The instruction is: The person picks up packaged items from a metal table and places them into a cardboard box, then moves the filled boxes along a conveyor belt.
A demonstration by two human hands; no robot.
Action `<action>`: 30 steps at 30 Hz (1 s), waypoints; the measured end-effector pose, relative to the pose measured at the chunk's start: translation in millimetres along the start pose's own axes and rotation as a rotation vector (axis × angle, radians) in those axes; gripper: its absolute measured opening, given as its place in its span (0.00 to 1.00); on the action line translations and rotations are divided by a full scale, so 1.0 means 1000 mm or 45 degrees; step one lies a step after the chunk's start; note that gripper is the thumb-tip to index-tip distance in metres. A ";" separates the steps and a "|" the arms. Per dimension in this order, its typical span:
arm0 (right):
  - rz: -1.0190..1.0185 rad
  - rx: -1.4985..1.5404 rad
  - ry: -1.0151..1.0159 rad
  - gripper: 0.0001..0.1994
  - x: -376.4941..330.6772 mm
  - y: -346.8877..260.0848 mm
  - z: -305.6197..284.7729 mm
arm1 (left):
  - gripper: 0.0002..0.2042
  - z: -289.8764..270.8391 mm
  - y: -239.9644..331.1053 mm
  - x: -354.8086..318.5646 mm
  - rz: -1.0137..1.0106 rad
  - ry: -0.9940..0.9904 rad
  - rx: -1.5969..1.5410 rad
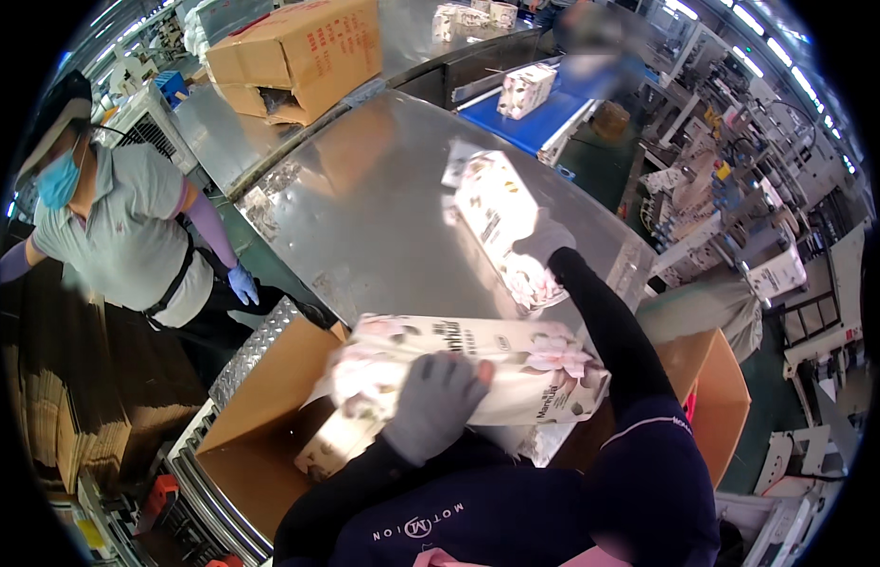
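Dark sleeves fill the lower edge of the view, and from them the left hand (438, 404), in a grey glove, lies spread over the near face of a long soft pack (478, 369) of paper goods, fingers clamped down on it while it sits across the mouth of an open cardboard carton (260, 416). At about one o'clock from that pack, the right hand (544, 241), also grey-gloved, reaches out over the steel bench (374, 208) and closes on the near end of a second pack (501, 222) lying there; the grip looks firm, though the fingertips are hidden behind the wrapper. To do this step well, the left hand seems best kept flat and pressing evenly, so the first pack goes down level beside the one already in the carton instead of tipping on its end, and the right hand would do well to draw the second pack by its end without crushing the soft film. Each pack is a white, plastic-wrapped block printed with pale pink flowers and dark lettering, glossy and slightly puffy, so it probably yields under the fingers and slides easily on steel. At ten o'clock a co-worker (119, 227) in a grey shirt and blue gloves stands beside the bench, and at twelve o'clock a larger brown box (298, 52) lies on its side.
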State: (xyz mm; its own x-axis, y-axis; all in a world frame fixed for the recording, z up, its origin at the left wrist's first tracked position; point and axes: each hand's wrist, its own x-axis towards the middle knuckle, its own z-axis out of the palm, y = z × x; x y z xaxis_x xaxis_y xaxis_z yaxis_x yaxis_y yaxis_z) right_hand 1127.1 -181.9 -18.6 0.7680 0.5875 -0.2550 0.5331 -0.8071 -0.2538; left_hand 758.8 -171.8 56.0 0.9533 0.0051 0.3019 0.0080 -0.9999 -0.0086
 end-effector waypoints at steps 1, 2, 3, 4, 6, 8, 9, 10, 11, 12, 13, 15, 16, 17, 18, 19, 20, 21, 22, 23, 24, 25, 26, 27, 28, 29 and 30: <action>-0.008 0.255 0.039 0.46 0.004 0.037 0.008 | 0.26 -0.019 0.004 -0.021 -0.069 0.099 -0.069; -0.005 0.503 0.088 0.41 0.011 0.088 0.022 | 0.30 -0.046 0.006 -0.039 -0.157 0.178 -0.136; -0.200 1.459 -0.202 0.30 0.003 0.119 0.038 | 0.34 -0.062 0.005 -0.066 -0.301 0.186 -0.170; -0.189 1.867 -0.431 0.27 -0.016 0.106 0.046 | 0.35 -0.072 0.006 -0.098 -0.431 0.265 -0.098; -0.208 2.481 -0.717 0.23 -0.057 0.108 0.053 | 0.34 -0.087 0.006 -0.150 -0.709 0.218 -0.062; -0.271 2.635 -0.588 0.22 -0.080 0.093 0.066 | 0.38 -0.077 0.002 -0.203 -0.932 0.060 0.051; -0.171 2.663 -0.529 0.21 -0.086 0.085 0.073 | 0.38 -0.060 -0.002 -0.229 -0.972 -0.034 0.063; -0.133 2.683 -0.501 0.21 -0.099 0.066 0.080 | 0.39 -0.048 -0.001 -0.245 -1.025 -0.138 0.068; -0.119 2.714 -0.749 0.21 -0.108 0.049 0.079 | 0.40 -0.032 -0.001 -0.253 -0.979 -0.314 -0.030; -0.140 2.708 -0.862 0.21 -0.125 0.021 0.073 | 0.41 -0.024 -0.004 -0.250 -0.934 -0.497 -0.132; -0.166 2.693 -0.978 0.20 -0.142 -0.008 0.067 | 0.40 -0.007 -0.005 -0.248 -0.865 -0.685 -0.092; -0.312 2.577 -0.976 0.21 -0.173 -0.063 0.057 | 0.40 0.045 0.002 -0.262 -0.748 -0.914 0.049; -0.366 2.510 -0.994 0.22 -0.188 -0.084 0.055 | 0.40 0.065 0.009 -0.274 -0.693 -0.973 0.150; -0.427 2.457 -1.024 0.24 -0.201 -0.103 0.054 | 0.40 0.063 0.013 -0.271 -0.714 -0.983 0.134; -1.000 1.900 -0.568 0.24 -0.235 -0.143 0.041 | 0.41 0.061 0.011 -0.268 -0.737 -0.985 0.107; -1.302 1.528 -0.493 0.23 -0.250 -0.157 0.038 | 0.39 0.057 0.009 -0.270 -0.718 -0.903 0.041; -1.581 1.143 -0.391 0.22 -0.261 -0.168 0.040 | 0.38 0.054 0.008 -0.273 -0.689 -0.812 -0.020; -1.885 0.957 -0.283 0.23 -0.262 -0.192 0.051 | 0.37 0.053 0.006 -0.274 -0.664 -0.751 -0.054; -2.201 0.784 -0.149 0.23 -0.263 -0.217 0.063 | 0.40 0.077 0.009 -0.291 -0.593 -0.589 0.469; -2.505 0.670 -0.026 0.24 -0.264 -0.244 0.078 | 0.43 0.122 0.021 -0.316 -0.506 -0.442 0.990; -2.433 0.214 0.052 0.25 -0.255 -0.252 0.112 | 0.45 0.095 0.015 -0.299 -0.542 -0.665 0.432; -2.278 -0.242 0.105 0.28 -0.228 -0.251 0.180 | 0.47 0.066 0.005 -0.277 -0.661 -0.872 -0.127; -2.131 -0.625 -0.264 0.30 -0.224 -0.270 0.205 | 0.49 0.057 0.004 -0.270 -0.760 -0.927 -0.148; -2.164 -0.881 -0.310 0.32 -0.212 -0.275 0.238 | 0.48 0.047 -0.005 -0.260 -0.762 -0.963 -0.235; -2.194 -1.133 -0.356 0.35 -0.202 -0.279 0.268 | 0.47 0.039 -0.013 -0.256 -0.773 -1.006 -0.323; -2.003 -1.036 -0.474 0.37 -0.207 -0.281 0.284 | 0.50 0.044 -0.017 -0.264 -0.808 -1.017 -0.473; -1.771 -0.954 -0.586 0.40 -0.213 -0.271 0.294 | 0.51 0.045 -0.018 -0.265 -0.847 -1.033 -0.487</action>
State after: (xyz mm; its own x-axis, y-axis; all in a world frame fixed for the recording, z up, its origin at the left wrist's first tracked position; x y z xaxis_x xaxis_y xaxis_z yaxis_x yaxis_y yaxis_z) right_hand 715.3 -71.1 -169.9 -0.5083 0.6980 -0.5045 0.8286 0.5560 -0.0656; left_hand 519.8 -154.8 -66.8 0.7096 0.4064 -0.5757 0.6297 -0.7323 0.2592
